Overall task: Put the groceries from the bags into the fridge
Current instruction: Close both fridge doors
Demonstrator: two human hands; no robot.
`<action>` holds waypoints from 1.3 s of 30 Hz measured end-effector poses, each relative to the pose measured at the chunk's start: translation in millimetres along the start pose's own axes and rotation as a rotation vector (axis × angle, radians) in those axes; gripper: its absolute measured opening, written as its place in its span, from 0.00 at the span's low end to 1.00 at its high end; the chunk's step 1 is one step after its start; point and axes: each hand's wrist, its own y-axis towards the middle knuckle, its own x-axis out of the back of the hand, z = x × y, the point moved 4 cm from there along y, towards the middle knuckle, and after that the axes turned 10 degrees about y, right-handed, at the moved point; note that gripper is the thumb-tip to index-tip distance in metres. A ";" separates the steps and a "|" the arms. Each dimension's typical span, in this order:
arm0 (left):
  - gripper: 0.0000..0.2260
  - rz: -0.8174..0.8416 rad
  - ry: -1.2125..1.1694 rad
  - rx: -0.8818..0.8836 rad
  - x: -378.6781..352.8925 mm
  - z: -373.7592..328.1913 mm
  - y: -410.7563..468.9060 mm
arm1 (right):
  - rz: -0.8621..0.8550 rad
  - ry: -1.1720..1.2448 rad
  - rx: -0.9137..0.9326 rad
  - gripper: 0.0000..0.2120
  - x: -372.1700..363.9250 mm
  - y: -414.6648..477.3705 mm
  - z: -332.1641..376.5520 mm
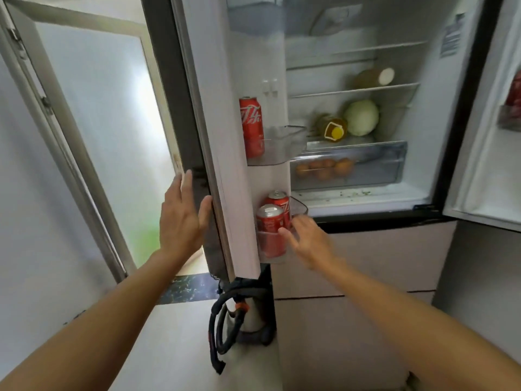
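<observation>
glossy metal cans (270, 230), clear plastic door bin (287, 142)

Two red cola cans (273, 224) stand upright in my fridge door's lower bin (277, 249), frame centre; a third can (251, 127) above.

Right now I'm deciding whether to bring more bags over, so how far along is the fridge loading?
Already stowed: a cabbage, an oil bottle and eggs inside, one red can on the upper door shelf, two on the lower. In hand: nothing gripped; the right hand is open at the front lower can, and the left hand rests flat on the door edge. What remains is unclear: no bags are in view.
</observation>
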 end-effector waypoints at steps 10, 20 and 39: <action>0.37 0.065 -0.310 -0.215 -25.1 -77.9 0.4 | -0.253 0.181 -0.218 0.21 55.3 -30.5 -38.0; 0.27 -0.056 -0.361 -0.541 -67.8 -171.5 27.8 | -0.349 0.615 -0.443 0.23 83.3 -42.5 -83.9; 0.27 -0.085 0.305 -0.653 -191.4 -269.9 108.9 | -0.273 0.437 -0.316 0.25 84.9 43.6 -214.5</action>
